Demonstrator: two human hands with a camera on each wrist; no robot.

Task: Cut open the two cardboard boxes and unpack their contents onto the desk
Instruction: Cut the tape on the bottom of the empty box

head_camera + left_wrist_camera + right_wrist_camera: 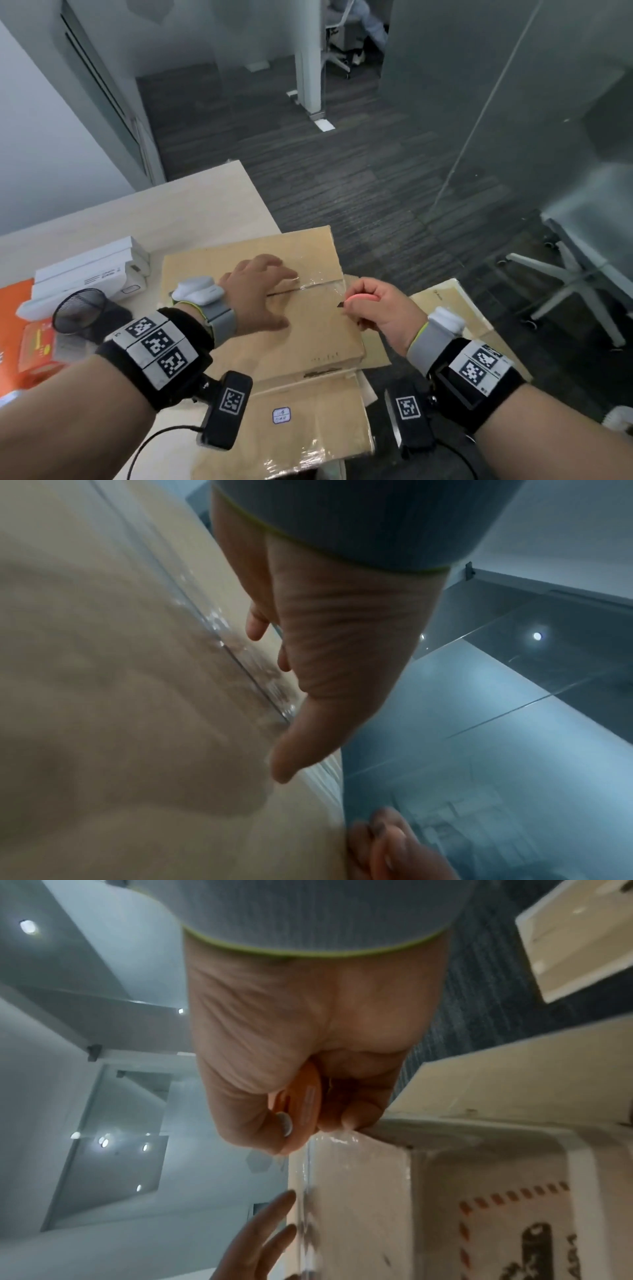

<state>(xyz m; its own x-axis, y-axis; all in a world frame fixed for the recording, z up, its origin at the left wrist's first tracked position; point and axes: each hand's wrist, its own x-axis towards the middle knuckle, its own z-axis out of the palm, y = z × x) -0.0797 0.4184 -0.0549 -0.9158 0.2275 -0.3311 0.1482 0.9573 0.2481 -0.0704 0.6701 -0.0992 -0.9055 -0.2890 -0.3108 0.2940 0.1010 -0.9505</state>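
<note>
A flat brown cardboard box (308, 329) lies on top of a second, larger cardboard box (308, 421) at the desk's right end. Clear tape covers the top box's centre seam (308, 286). My left hand (260, 291) presses flat on that lid, fingers spread over the seam (246, 669). My right hand (373, 308) grips a small orange cutter (301, 1112), whose dark blade tip (340, 304) sits at the seam's right end. In the right wrist view the cutter meets the taped box edge (335, 1139).
White boxes (89, 270) are stacked at the left on the desk (171, 212), with a black mesh cup (80, 310) and an orange packet (37, 346) nearer. An open cardboard flap (448, 308) lies right of the boxes. An office chair base (568, 284) stands on the carpet.
</note>
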